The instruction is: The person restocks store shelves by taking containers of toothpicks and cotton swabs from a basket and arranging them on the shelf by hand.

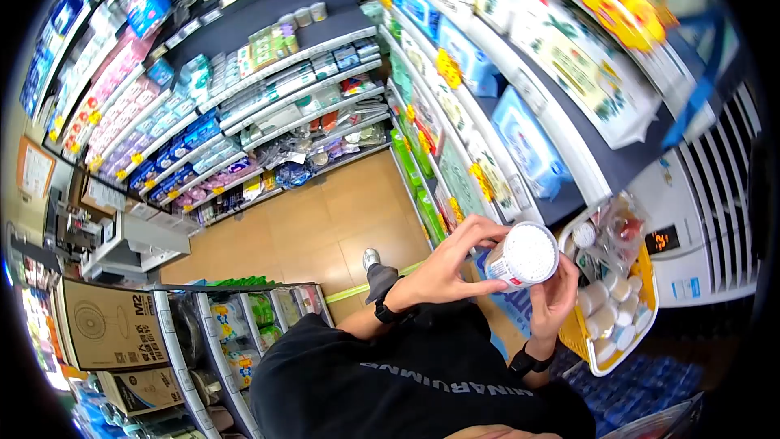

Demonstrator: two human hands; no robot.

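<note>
Between my two hands is a clear cylindrical container (524,256), tilted so that its white end, full of small round tips, faces up. My left hand (451,268) holds it from the left side, thumb below and fingers above. On its right and lower side, the curled fingers of my right hand (554,297) grip it. Just right of my hands is a yellow basket (575,329) with several similar white-topped containers (621,309) and a clear plastic bag (621,232).
Shelves of packaged wipes (528,142) rise close on the right, beside a white slatted appliance (703,219). Stocked shelves (292,73) line the far side. A low rack (183,349) and a fan carton (110,325) stand at the lower left.
</note>
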